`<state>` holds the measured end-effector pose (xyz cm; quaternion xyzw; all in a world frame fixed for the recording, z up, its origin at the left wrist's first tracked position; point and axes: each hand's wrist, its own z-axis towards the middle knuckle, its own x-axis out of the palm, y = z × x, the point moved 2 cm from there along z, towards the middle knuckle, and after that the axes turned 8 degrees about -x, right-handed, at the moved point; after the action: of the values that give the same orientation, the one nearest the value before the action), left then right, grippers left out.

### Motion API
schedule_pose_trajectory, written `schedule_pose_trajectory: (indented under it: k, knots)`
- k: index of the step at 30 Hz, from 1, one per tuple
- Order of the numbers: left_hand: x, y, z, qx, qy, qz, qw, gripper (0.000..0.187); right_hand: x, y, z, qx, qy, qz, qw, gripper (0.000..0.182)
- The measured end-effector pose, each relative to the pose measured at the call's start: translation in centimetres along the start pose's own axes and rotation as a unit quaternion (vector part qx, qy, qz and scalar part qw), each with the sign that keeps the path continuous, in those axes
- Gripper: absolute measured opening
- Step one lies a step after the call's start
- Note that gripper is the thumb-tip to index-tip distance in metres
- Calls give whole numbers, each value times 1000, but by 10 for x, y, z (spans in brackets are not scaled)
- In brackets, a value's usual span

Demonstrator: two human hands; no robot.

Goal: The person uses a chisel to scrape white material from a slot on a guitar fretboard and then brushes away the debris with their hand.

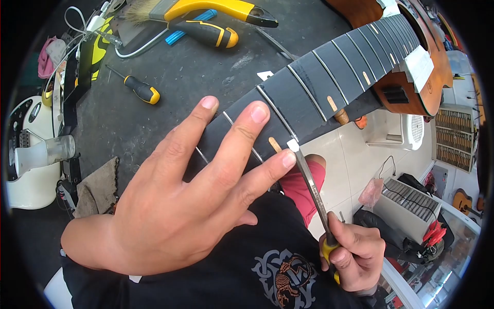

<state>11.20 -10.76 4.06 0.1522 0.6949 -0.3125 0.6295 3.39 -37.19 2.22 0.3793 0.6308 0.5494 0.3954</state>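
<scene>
A dark guitar fretboard (329, 69) with metal frets and light inlays runs from the centre to the orange-brown guitar body (437, 67) at the upper right. My left hand (195, 190) lies over its near end, fingers spread, fingertips on the fretboard. One fingertip is beside the tip of a flat metal tool (313, 188). That tip, with a small white piece on it, meets the fretboard edge at the end of a fret. My right hand (357, 252) is closed around the tool's yellow and black handle, below the neck.
On the dark bench (170, 123) lie a small screwdriver (141, 90), a thicker black and yellow handle (206, 33), a yellow-handled brush (216, 9) and cables. A grey cloth (98, 188) is at left. A white stool (409, 131) stands at right.
</scene>
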Motion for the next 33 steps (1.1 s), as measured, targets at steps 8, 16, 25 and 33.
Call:
schedule_pose_trajectory:
  k: [8,16,25,33]
  knots:
    - [0,2,0,8,6,1,1000,71,-1,0,4,0,4,-1,1000,46]
    - [0,2,0,11,7,-4,1000,71,0,-1,8,-2,9,-1,1000,46]
    - [1,2,0,7,6,-9,1000,70,-2,3,0,14,-8,-9,1000,47]
    - [1,1,0,3,6,-11,1000,71,-2,1,2,15,-9,6,1000,48]
